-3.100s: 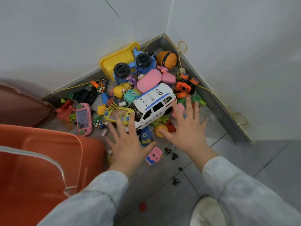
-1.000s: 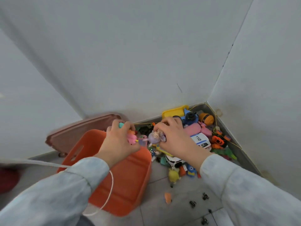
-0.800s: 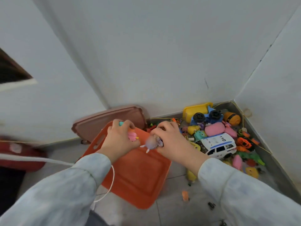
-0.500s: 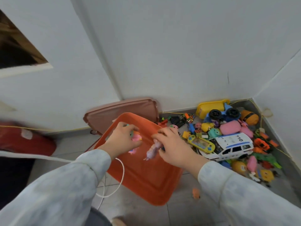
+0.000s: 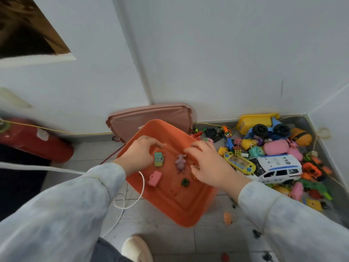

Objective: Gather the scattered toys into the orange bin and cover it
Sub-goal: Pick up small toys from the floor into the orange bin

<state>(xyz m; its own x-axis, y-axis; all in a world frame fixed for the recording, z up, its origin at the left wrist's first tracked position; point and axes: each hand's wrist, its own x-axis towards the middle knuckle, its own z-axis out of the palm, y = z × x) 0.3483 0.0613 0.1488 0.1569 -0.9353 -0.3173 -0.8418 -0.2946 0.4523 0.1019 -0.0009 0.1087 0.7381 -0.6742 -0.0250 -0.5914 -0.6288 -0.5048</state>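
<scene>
While my left hand (image 5: 139,155) hangs over the left half of the orange bin (image 5: 181,207), fingers loosely curled and gripping nothing, a teal toy (image 5: 158,159), pink toy (image 5: 155,178) and purple figure (image 5: 180,162) sit inside the bin between my hands. My right hand (image 5: 209,164) is over the bin's right rim, fingers slack, nothing pinched that I can see. The toy pile (image 5: 279,154) lies right of the bin, so the right hand is nearer. The yellow handheld game (image 5: 239,163), just outside that rim, points lengthwise away from the bin.
</scene>
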